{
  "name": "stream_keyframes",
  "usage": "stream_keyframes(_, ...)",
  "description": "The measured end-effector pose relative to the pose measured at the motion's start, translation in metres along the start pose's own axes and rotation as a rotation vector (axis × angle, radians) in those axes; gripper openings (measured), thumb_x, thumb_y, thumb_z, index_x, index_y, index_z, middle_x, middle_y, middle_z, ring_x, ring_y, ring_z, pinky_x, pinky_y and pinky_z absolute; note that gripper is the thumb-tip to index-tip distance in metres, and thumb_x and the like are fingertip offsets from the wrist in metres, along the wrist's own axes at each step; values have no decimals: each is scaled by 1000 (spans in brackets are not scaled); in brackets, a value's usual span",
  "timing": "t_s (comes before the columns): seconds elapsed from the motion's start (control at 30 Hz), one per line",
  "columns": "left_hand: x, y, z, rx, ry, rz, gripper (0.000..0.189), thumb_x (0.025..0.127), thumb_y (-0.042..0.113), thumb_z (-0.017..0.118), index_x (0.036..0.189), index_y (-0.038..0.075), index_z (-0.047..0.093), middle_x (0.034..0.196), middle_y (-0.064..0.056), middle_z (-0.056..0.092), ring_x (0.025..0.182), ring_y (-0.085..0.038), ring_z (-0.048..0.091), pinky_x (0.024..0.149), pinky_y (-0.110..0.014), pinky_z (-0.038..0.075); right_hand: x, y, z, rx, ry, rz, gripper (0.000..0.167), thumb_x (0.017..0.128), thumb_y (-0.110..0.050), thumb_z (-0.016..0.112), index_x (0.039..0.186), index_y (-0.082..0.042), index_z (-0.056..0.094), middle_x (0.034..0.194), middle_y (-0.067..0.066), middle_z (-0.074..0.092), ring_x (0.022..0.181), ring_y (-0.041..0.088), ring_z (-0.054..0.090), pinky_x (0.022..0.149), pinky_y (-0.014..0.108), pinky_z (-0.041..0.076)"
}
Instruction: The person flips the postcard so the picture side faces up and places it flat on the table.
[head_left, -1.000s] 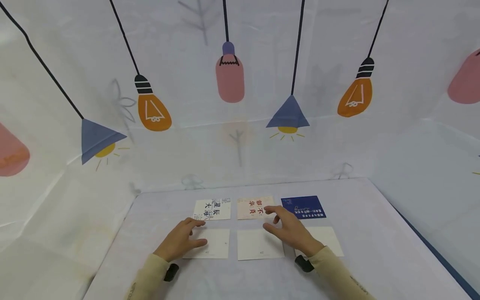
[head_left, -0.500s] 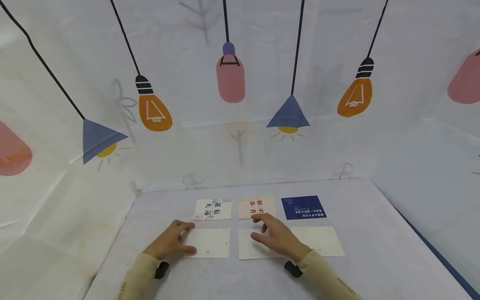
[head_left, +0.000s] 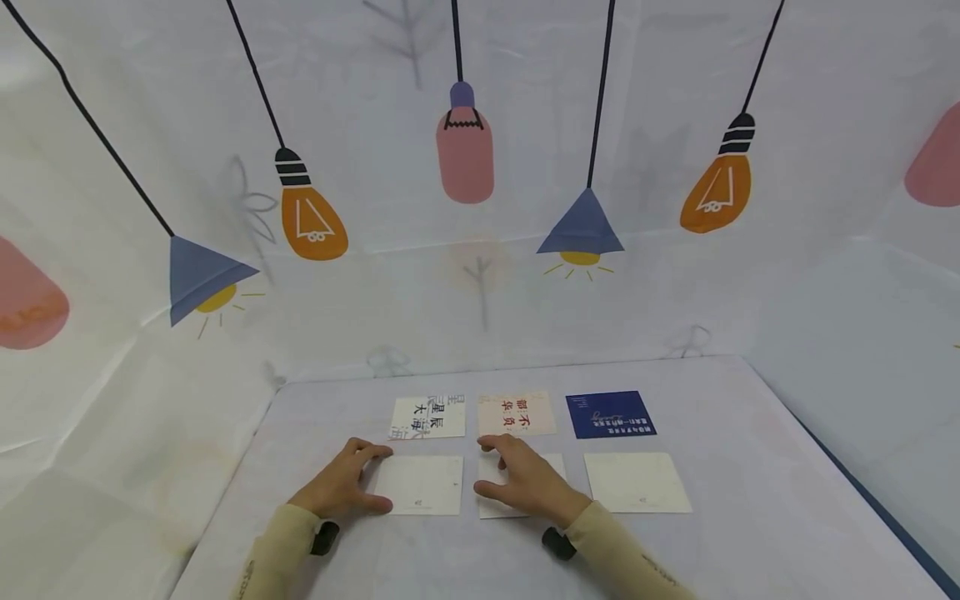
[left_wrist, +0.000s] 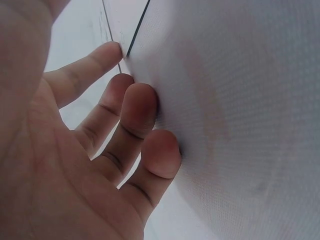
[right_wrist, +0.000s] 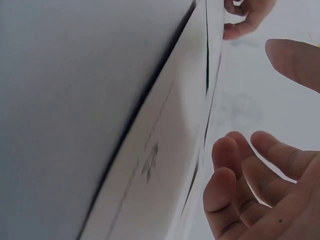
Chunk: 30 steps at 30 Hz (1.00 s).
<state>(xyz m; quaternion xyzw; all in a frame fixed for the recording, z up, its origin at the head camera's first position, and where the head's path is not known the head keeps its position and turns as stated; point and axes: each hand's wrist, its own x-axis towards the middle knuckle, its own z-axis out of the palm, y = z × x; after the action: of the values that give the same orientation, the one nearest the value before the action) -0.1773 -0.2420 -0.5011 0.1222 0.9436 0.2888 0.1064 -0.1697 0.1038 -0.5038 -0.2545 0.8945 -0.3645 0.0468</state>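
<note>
My left hand (head_left: 341, 482) lies at the left edge of the front-left blank cream card (head_left: 423, 485), thumb and index finger spread apart along that edge. In the left wrist view its fingertips (left_wrist: 161, 155) touch or nearly touch the white cloth. My right hand (head_left: 532, 481) hovers over the middle blank card (head_left: 495, 510) and covers much of it, thumb and fingers apart. From the right wrist view, a card (right_wrist: 165, 135) lies flat beside the loosely bent right fingers, with nothing held. A third blank card (head_left: 637, 483) lies to the right.
Behind the blank cards lie a white card (head_left: 408, 417) with dark characters, a peach card (head_left: 513, 412) with red characters and a navy card (head_left: 609, 414). All rest on a white-covered table (head_left: 750, 517). A lamp-printed white sheet (head_left: 390, 292) hangs behind.
The left hand has moved left, from over the front-left card to its left edge. The right hand has shifted left and nearer, from beside the peach card to over the middle blank card.
</note>
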Motion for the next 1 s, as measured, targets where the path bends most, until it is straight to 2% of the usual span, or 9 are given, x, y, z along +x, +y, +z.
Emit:
stream_keyframes(0.17, 0, 2, 0, -20, -6, 3, 84, 61, 38, 98, 134, 17, 61, 123, -5, 45, 110, -25, 51, 100, -49, 42, 8, -13, 9, -20, -32, 42, 79, 85, -43, 81, 148, -10, 47, 135, 6, 55, 100, 16, 59, 86, 34, 51)
stream_keyframes(0.33, -1, 2, 1, -42, -2, -35, 84, 61, 40, 98, 134, 20, 61, 124, -4, 46, 111, -24, 51, 101, -49, 42, 15, -20, 18, -79, -50, 74, 87, 81, -43, 85, 150, -8, 45, 133, 7, 54, 96, 13, 57, 86, 34, 52)
stream_keyframes(0.57, -3, 0, 4, -50, 22, -61, 88, 60, 45, 97, 136, 24, 58, 124, -3, 48, 108, -22, 52, 98, -46, 45, 21, -20, 28, -144, -64, 107, 91, 79, -48, 85, 151, -9, 44, 136, 8, 55, 121, 23, 57, 103, 42, 47)
stream_keyframes(0.67, -4, -1, 5, -64, 34, -77, 88, 60, 45, 97, 136, 26, 57, 125, -2, 49, 105, -22, 52, 95, -45, 46, 24, -21, 31, -140, -67, 116, 91, 79, -48, 85, 151, -10, 45, 131, 3, 58, 117, 19, 58, 102, 41, 47)
stream_keyframes(0.8, -5, -2, 7, -74, 46, -97, 88, 60, 44, 97, 136, 29, 56, 124, 0, 50, 104, -20, 53, 92, -44, 47, 26, -23, 32, -135, -71, 123, 90, 77, -43, 88, 150, -11, 47, 117, -4, 59, 101, 12, 56, 98, 39, 49)
stream_keyframes(1.0, -5, -3, 9, -29, 70, -68, 89, 61, 44, 97, 137, 28, 54, 120, 5, 54, 96, -16, 52, 85, -40, 46, 26, -27, 33, -117, -60, 110, 84, 75, -33, 90, 147, -13, 50, 110, -7, 55, 91, 10, 52, 89, 34, 49)
